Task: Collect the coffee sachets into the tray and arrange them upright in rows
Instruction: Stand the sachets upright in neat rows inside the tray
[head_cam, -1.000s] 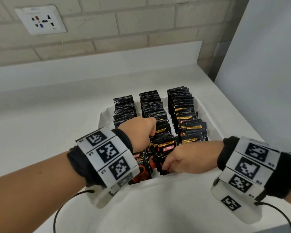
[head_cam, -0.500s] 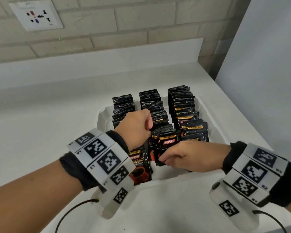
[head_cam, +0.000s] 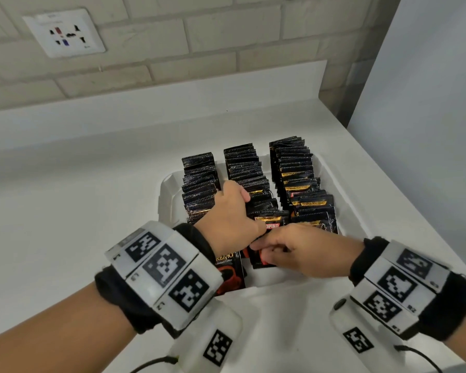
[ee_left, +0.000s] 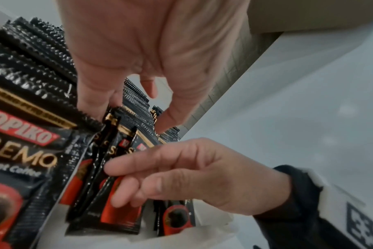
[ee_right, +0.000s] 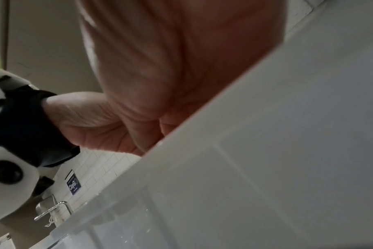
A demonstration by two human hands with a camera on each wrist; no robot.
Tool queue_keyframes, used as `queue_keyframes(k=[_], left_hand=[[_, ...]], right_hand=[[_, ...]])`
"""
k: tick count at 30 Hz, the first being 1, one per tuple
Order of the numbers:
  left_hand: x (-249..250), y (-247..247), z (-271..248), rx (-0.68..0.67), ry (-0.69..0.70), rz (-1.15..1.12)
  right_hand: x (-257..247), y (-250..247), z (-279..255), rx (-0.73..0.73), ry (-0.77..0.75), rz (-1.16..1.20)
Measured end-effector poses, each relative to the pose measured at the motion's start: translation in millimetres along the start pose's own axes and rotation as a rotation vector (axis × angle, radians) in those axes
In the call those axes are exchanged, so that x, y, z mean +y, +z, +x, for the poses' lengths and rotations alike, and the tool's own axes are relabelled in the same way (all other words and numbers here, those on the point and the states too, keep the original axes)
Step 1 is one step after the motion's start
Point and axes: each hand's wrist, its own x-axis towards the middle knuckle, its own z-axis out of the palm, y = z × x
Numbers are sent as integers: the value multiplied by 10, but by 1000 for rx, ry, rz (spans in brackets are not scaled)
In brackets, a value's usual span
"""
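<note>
A white tray (head_cam: pixel 170 200) holds three rows of upright black coffee sachets (head_cam: pixel 296 168). My left hand (head_cam: pixel 230 211) reaches over the middle row. Its thumb and fingers curl round the tops of those sachets (ee_left: pixel 134 101). My right hand (head_cam: pixel 293 249) comes in from the right at the front of that row. Its fingers (ee_left: pixel 126 168) lie curled on the front sachets (ee_left: pixel 119 214) and hold them. A front sachet of the left row (ee_left: pixel 21 160) leans toward me. In the right wrist view the tray wall (ee_right: pixel 266 151) hides my right fingers.
The tray sits on a white counter (head_cam: pixel 65 211) against a brick wall with a socket (head_cam: pixel 63 32). A grey panel (head_cam: pixel 428 103) stands to the right. A metal tap (ee_right: pixel 53 210) shows in the right wrist view. The counter's right edge runs close to the tray.
My hands have drawn closer together at the front of the middle row and now touch. The left hand has shifted slightly farther back along the row.
</note>
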Motion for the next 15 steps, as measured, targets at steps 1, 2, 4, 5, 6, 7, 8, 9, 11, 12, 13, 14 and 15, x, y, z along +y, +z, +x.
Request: queue_keyframes(k=[1,2,4,5,6,7,8,9,11,12,13,14,15], left_hand=[[-4,8,-1,5,3,-3],[-9,10,2,11,11,1],[-17,2,2,22,25,20],[-18,-9,2,28,30,29],[-20,-23,3,34,34,31],[-17,-40,4,42,36,27],[-15,-56,9,50,38,17],[-11,-69,13,53,37,4],[-10,-85,21,47,33,-14],[-13,-87,26,41,29,-18],[-12,-86,25,32,24,-20],[-12,-81,26,22,20,-22],[-11,-73,25,9,14,-26]], right_hand=[[-3,7,6,2,-10,-19],[-8,11,8,-1,-22,-43],[-32,11,6,-18,-37,-98],[-47,8,2,-34,-38,-119],[-65,4,-1,-51,-36,-136],[-82,-1,-4,-67,-31,-158],[-92,-4,0,-76,-29,-187],[-92,-9,3,-77,-29,-213],[-75,-23,12,-55,-33,-246],[-55,-27,14,-34,-34,-253],[-35,-29,16,-15,-32,-259],[-14,-26,17,-8,-33,-270],[-2,-23,17,-16,-37,-288]])
